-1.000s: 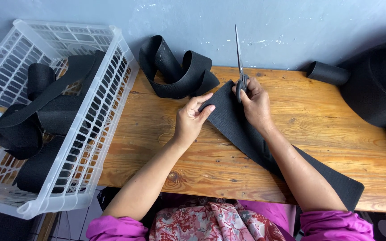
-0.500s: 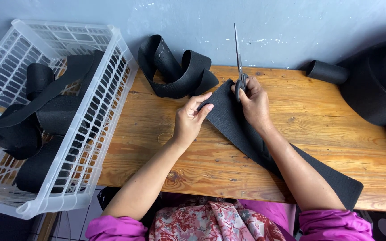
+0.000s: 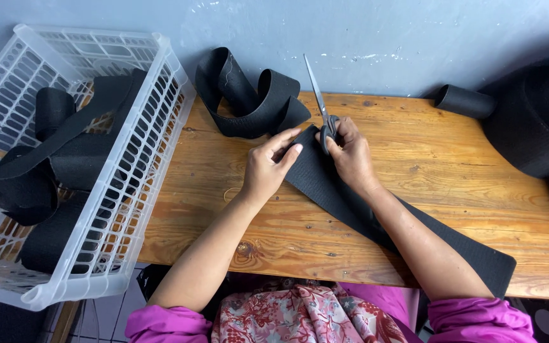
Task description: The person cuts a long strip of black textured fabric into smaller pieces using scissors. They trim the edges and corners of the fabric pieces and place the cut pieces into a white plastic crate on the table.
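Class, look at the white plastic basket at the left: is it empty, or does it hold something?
It holds something. Wide black strap lies looped and piled inside the white basket, showing through its slotted walls and draping over the left rim.

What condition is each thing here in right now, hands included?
Wide black elastic band: flat on the table, far end looped against the wall.
Steel scissors: blades together, tips pointing away.
Right hand: gripping the scissor handles.
Left hand: fingertips pressing the band.
White plastic lattice basket: holds loose black strips.
Black roll: wound, lying on its side.
Wooden table: bare, knotty planks.
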